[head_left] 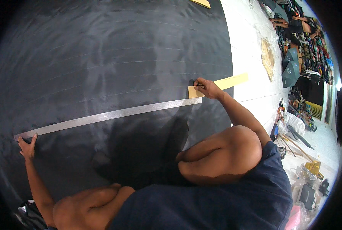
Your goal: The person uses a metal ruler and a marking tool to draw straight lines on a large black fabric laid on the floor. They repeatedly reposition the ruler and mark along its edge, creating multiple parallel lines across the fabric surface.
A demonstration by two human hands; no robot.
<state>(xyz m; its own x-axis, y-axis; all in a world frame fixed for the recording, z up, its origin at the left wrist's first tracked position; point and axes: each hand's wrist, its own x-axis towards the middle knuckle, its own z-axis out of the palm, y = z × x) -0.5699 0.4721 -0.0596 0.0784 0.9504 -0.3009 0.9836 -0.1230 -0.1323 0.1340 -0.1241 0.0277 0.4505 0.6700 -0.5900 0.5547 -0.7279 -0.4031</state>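
A long metal ruler lies across a large black sheet spread on the floor. My left hand presses the ruler's left end down with its fingers spread. My right hand rests at the ruler's right end, fingers pinched on a small dark marking tool that is mostly hidden. That hand lies over a strip of yellow tape on the sheet's right edge. My bare knees and dark blue shorts fill the lower part of the view.
Faint chalk lines run across the black sheet. A white floor borders it on the right. Folded umbrellas, clear plastic wrap, tools and cluttered goods line the right side. Another yellow tape piece sits at the top.
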